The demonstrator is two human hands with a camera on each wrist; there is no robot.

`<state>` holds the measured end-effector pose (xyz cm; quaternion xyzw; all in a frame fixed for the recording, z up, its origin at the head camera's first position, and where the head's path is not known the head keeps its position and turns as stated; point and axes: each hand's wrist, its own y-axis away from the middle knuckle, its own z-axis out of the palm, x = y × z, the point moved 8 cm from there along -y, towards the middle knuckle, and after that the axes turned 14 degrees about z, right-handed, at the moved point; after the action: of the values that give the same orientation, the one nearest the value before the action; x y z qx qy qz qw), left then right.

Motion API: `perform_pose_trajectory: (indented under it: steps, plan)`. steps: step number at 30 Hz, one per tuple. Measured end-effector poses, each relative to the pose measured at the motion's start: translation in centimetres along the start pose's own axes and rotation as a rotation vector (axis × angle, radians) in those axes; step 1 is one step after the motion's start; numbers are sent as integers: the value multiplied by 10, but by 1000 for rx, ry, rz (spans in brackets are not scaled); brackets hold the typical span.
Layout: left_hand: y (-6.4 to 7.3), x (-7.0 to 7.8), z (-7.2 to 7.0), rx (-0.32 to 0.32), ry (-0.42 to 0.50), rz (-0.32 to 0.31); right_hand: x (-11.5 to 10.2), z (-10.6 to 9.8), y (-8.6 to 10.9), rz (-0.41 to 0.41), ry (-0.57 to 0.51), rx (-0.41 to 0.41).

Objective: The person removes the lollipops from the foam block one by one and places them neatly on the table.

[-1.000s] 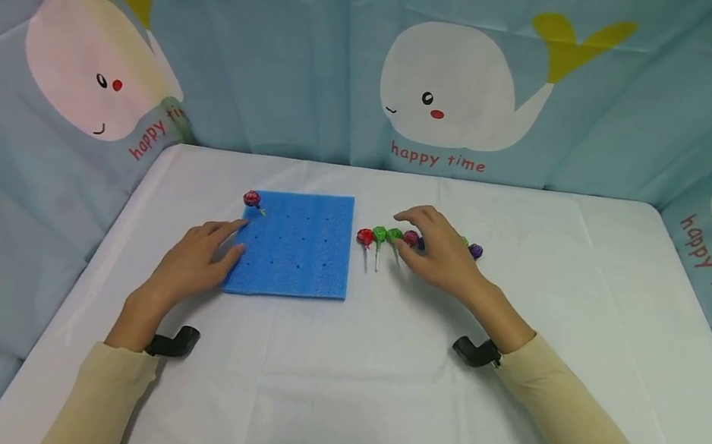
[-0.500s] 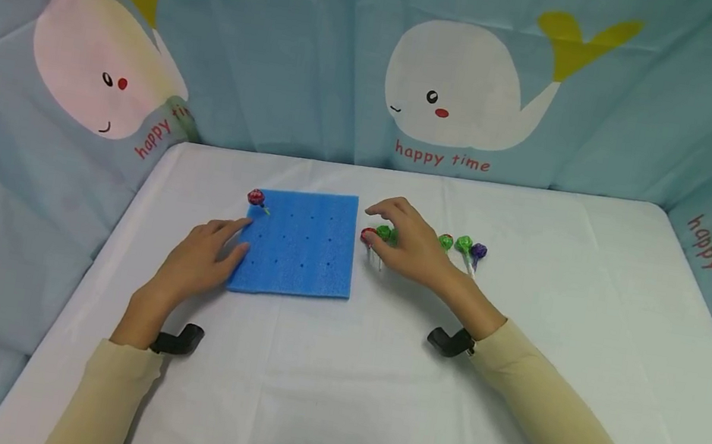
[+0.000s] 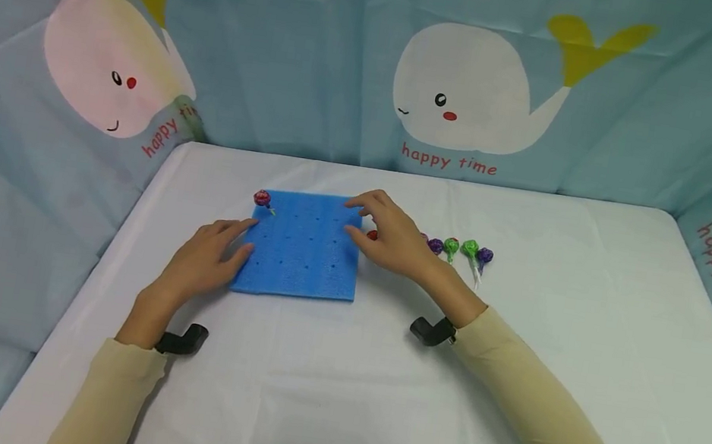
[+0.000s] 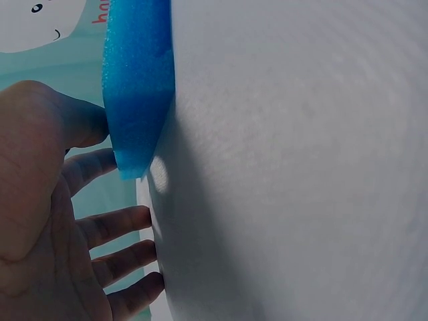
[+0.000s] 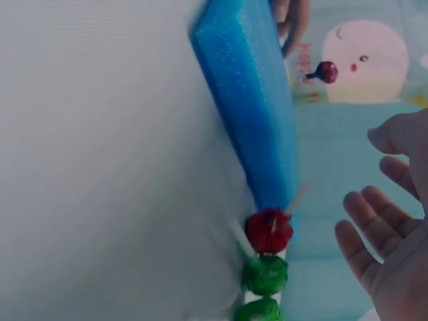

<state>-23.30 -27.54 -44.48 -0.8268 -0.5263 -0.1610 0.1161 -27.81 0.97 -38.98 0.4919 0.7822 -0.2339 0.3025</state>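
A blue foam board [image 3: 292, 278] dotted with small holes lies on the white table. One red lollipop [image 3: 262, 198] stands in its far left corner, stick down in the foam. My left hand [image 3: 201, 260] rests at the board's left edge, thumb and forefinger touching it, the other fingers straight in the left wrist view. My right hand [image 3: 395, 239] hovers over the board's right edge, fingers spread and relaxed, with nothing in it. Beneath and behind it runs a row of lollipops, partly hidden: a red one [image 5: 269, 231] and a green one [image 5: 266, 275] lie nearest the board.
Farther along the row, a purple lollipop [image 3: 485, 256] and a green lollipop [image 3: 470, 248] lie at its right end. A blue curtain [image 3: 325, 56] with whale prints hangs behind and beside the table [image 3: 329, 402]. Black wrist cameras sit on both wrists.
My right hand has moved left along the lollipop row to the board's right edge, uncovering lollipops at the row's right end. The left hand stays at the board; the head view has shifted slightly.
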Motion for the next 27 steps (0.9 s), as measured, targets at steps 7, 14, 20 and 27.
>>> perform_pose_trajectory:
  steps: [7,14,20,27]
  plan:
    - [3,2,0,2,1,-10,-9,17,-12,-13,-7,-55]
    - [3,3,5,5,9,4,-17,29,-25,-17,-16,-81]
    - [-2,2,0,14,-9,6,-25,34,-38,-28,-26,-80]
    - [-2,1,1,-7,-7,-4,-31,45,-45,-16,-49,-94]
